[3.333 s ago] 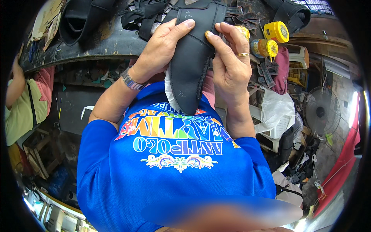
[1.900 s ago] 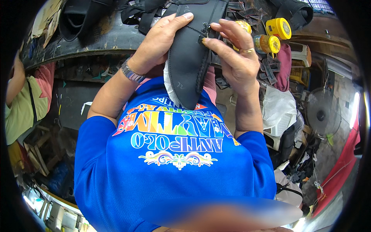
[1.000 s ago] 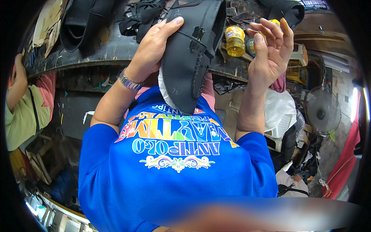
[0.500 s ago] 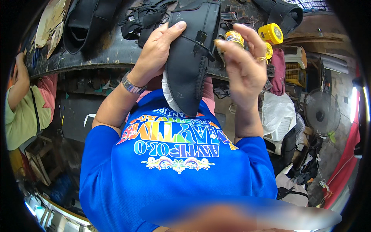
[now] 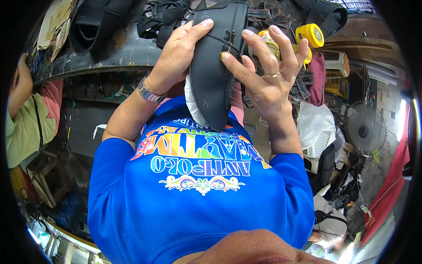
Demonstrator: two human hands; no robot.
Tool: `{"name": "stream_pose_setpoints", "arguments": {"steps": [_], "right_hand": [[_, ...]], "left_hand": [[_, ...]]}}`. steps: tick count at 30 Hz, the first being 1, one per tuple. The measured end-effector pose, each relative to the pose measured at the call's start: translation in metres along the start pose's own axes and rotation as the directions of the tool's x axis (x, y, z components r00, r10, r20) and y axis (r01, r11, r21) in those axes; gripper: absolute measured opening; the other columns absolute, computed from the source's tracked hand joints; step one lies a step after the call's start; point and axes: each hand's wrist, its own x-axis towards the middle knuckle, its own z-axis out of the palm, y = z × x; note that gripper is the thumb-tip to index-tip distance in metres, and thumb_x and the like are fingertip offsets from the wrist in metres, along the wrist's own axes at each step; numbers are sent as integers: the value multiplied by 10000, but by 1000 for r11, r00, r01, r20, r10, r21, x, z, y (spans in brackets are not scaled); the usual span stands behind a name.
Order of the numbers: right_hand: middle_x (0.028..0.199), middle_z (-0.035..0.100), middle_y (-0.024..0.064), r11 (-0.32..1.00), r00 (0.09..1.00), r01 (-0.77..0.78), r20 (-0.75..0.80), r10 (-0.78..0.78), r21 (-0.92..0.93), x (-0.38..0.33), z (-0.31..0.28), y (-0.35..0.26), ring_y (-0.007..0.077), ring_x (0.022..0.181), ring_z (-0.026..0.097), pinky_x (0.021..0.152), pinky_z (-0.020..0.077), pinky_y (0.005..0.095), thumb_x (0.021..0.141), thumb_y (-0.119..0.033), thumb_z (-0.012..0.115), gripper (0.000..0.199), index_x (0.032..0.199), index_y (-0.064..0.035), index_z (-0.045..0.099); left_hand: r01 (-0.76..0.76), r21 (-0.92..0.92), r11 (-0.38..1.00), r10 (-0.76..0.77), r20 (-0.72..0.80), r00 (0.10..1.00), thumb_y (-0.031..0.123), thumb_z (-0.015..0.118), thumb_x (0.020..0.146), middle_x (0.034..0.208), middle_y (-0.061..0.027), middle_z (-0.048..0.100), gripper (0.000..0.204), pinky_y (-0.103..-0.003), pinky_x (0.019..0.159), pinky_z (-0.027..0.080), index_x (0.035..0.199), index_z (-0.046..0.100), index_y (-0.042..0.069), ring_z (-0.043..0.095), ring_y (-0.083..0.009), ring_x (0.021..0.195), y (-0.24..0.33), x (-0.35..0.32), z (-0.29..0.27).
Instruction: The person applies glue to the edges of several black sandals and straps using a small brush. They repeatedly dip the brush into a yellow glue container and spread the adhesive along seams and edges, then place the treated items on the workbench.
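A black shoe upper (image 5: pixel 209 88), apparently leather, hangs toe toward my body, with white lining (image 5: pixel 191 103) along its left edge and a stitched seam across it. My left hand (image 5: pixel 180 53) grips its left side, thumb on top and the other fingers hidden underneath. Spread apart, the fingers of my right hand (image 5: pixel 266 75) hover at its right edge. One fingertip with a yellowish smear touches or nearly touches the upper below the seam. A wet-looking dark patch (image 5: pixel 229 36) shows above that seam. Just behind my right hand stands an open-looking jar (image 5: pixel 269 42) with a yellow label.
Black straps (image 5: pixel 165 17) and other black pieces (image 5: pixel 99 26) lie on the dark worktable (image 5: pixel 118 55). A yellow tub (image 5: pixel 310 35) stands at the right. Beyond are a fan (image 5: pixel 365 127) and a white plastic chair (image 5: pixel 314 141). Another person's arm (image 5: pixel 22 83) shows far left.
My right hand has moved left to the edge of the shoe upper, and its fingers have spread. The left hand keeps its grip; the upper has shifted slightly.
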Motion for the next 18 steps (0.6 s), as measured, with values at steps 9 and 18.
{"name": "stream_pose_setpoints", "arguments": {"steps": [9, 18], "right_hand": [[1263, 611, 187, 533, 824, -316, -51, 564, 785, 7, -7, 24, 238, 1139, 592, 1017, 440, 356, 917, 24, 646, 697, 1530, -24, 319], [1274, 669, 182, 863, 985, -174, 69, 161, 474, 28, -16, 70, 314, 1239, 603, 1111, 404, 421, 904, 72, 596, 648, 1511, 22, 374]], "left_hand": [[-75, -111, 991, 82, 61, 995, 289, 580, 1028, 1174, -118, 698, 423, -301, 882, 576, 1319, 565, -18, 707, -163, 996, 8, -2, -2], [0, 144, 990, -52, 356, 933, 252, 548, 1059, 1185, -103, 687, 404, -268, 926, 535, 1317, 589, -56, 665, -136, 1039, 19, 3, -6]]}}
